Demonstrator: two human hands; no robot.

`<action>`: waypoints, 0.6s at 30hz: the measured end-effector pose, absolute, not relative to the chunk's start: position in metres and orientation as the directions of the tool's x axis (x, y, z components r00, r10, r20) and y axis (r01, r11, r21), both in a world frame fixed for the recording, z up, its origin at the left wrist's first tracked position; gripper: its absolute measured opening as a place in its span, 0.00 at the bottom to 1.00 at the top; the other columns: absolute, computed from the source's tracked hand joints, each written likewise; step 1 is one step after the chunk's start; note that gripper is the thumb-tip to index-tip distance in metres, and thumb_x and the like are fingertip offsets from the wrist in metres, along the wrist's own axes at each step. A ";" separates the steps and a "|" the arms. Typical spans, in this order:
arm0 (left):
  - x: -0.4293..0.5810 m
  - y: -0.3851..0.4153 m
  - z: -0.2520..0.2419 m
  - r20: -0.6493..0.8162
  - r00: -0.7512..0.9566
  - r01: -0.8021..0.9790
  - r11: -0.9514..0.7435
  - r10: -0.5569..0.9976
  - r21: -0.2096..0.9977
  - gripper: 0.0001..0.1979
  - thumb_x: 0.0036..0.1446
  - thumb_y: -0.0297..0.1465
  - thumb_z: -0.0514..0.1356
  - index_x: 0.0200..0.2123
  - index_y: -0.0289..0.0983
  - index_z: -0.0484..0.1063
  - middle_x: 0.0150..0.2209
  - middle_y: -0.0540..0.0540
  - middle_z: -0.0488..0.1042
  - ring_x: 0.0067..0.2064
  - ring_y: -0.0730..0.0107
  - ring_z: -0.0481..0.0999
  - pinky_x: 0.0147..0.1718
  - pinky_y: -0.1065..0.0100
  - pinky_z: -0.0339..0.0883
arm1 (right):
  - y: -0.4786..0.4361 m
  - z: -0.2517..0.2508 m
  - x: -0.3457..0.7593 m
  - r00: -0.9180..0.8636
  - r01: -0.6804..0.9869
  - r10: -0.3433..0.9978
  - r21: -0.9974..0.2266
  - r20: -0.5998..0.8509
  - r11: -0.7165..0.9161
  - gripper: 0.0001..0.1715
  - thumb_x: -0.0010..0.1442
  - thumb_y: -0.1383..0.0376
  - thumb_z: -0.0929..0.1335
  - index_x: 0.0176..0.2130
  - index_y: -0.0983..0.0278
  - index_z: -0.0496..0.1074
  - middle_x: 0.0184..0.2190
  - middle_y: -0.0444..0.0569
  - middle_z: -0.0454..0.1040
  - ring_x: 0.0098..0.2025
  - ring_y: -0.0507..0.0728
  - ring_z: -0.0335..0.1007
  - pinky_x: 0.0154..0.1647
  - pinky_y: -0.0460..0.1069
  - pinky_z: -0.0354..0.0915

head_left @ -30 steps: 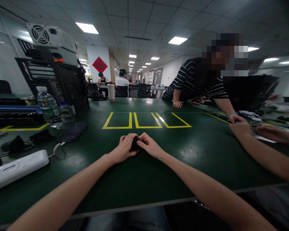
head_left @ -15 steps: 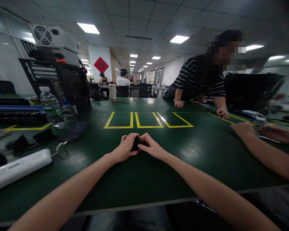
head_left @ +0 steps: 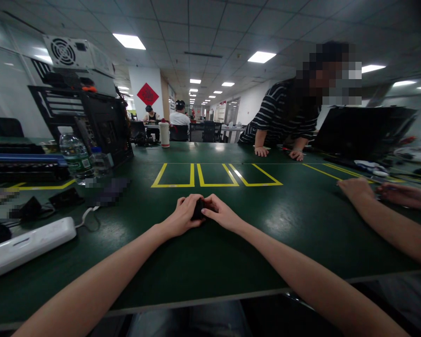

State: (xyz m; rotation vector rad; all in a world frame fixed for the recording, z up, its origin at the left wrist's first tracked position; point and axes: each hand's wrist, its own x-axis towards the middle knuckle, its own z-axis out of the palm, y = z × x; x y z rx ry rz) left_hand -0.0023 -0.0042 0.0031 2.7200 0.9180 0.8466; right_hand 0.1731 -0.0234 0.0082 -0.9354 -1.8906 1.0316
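Observation:
A small black block-like object [head_left: 198, 209] is held between my two hands, just above or on the green table [head_left: 196, 262]; I cannot make out its kind. My left hand [head_left: 183, 215] is closed around its left side, thumb low and fingers over the top. From the right, my right hand [head_left: 221, 214] grips it with thumb and curled fingers. Much of the object is hidden by the fingers. Beyond my hands, yellow tape outlines [head_left: 217, 185] mark three box shapes on the tabletop.
A white power strip [head_left: 31, 245], water bottle [head_left: 73, 154] and open computer case [head_left: 101, 124] stand left. A cup [head_left: 164, 134] is at the back. At right are another person's hands [head_left: 358, 189] and a black monitor [head_left: 363, 133]; a person in stripes [head_left: 284, 112] leans over the far edge.
My hands and the black object stay in place. The striped-shirt person's hand on the right has drawn back toward the far edge, away from the yellow tape there.

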 end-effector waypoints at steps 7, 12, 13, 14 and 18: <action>-0.001 -0.002 0.001 0.477 0.647 0.518 -0.802 0.595 0.299 0.26 0.48 0.33 0.56 0.50 0.40 0.49 0.46 0.44 0.59 0.48 0.62 0.61 0.50 0.56 0.48 | -0.028 0.011 0.174 -0.408 0.252 0.841 -0.842 0.354 0.477 0.11 0.53 0.62 0.62 0.38 0.61 0.61 0.37 0.45 0.63 0.44 0.53 0.61 0.47 0.53 0.58; 0.000 -0.001 0.000 0.484 0.645 0.517 -0.803 0.592 0.294 0.26 0.48 0.32 0.56 0.50 0.40 0.49 0.45 0.44 0.60 0.48 0.62 0.61 0.49 0.56 0.48 | -0.020 0.005 0.172 -0.382 0.269 0.844 -0.828 0.378 0.492 0.12 0.53 0.63 0.63 0.39 0.62 0.60 0.37 0.45 0.63 0.44 0.53 0.61 0.47 0.53 0.57; 0.000 -0.001 -0.001 0.482 0.645 0.517 -0.803 0.593 0.296 0.26 0.48 0.32 0.56 0.50 0.40 0.49 0.45 0.44 0.60 0.48 0.62 0.61 0.49 0.56 0.48 | -0.020 0.005 0.172 -0.378 0.271 0.852 -0.836 0.363 0.477 0.13 0.53 0.63 0.63 0.40 0.62 0.59 0.38 0.45 0.63 0.44 0.53 0.61 0.48 0.53 0.57; 0.000 -0.001 -0.001 0.481 0.645 0.517 -0.803 0.594 0.297 0.26 0.48 0.32 0.56 0.50 0.40 0.49 0.45 0.44 0.60 0.48 0.62 0.61 0.49 0.56 0.48 | -0.020 0.005 0.172 -0.373 0.274 0.862 -0.846 0.345 0.457 0.14 0.53 0.63 0.63 0.41 0.62 0.59 0.39 0.46 0.63 0.45 0.53 0.60 0.48 0.53 0.57; 0.000 -0.001 0.000 0.470 0.648 0.514 -0.800 0.599 0.310 0.26 0.48 0.31 0.56 0.50 0.41 0.49 0.46 0.45 0.60 0.48 0.62 0.61 0.50 0.56 0.48 | -0.023 0.010 0.172 -0.406 0.283 0.868 -0.864 0.285 0.416 0.13 0.53 0.63 0.62 0.41 0.64 0.59 0.39 0.47 0.64 0.45 0.54 0.60 0.48 0.54 0.57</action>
